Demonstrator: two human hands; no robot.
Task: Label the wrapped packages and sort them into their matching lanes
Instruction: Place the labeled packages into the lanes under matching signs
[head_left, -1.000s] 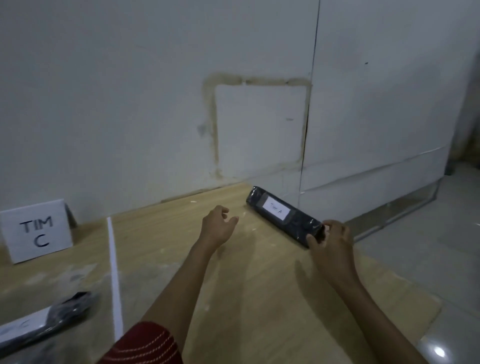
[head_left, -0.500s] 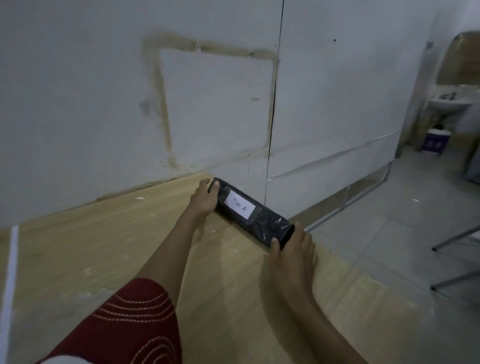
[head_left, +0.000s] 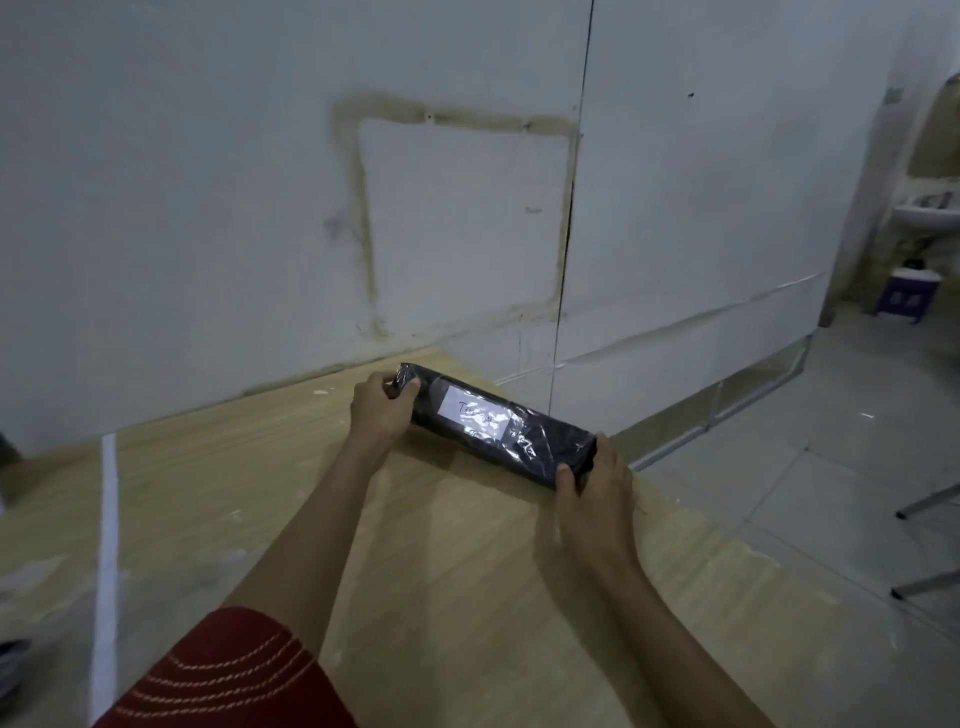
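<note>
A long package (head_left: 524, 447) wrapped in shiny black film lies slantwise near the far right corner of the wooden table (head_left: 426, 561). A white handwritten label (head_left: 474, 414) is stuck on its top. My left hand (head_left: 378, 410) grips the package's far end, fingers curled over it. My right hand (head_left: 597, 486) holds the near end, thumb on the near side and fingers round the end. The package looks slightly raised from the table, though I cannot be sure.
A white tape line (head_left: 106, 561) runs along the table on the left and marks a lane edge. The white wall (head_left: 260, 208) stands right behind the table. The table's right edge drops to a tiled floor (head_left: 831, 493), where metal chair legs (head_left: 930, 545) stand.
My left hand went from hovering over the table to gripping the package's far end. My right hand closed round the near end. The view swung right, and the TIM C sign left sight.
</note>
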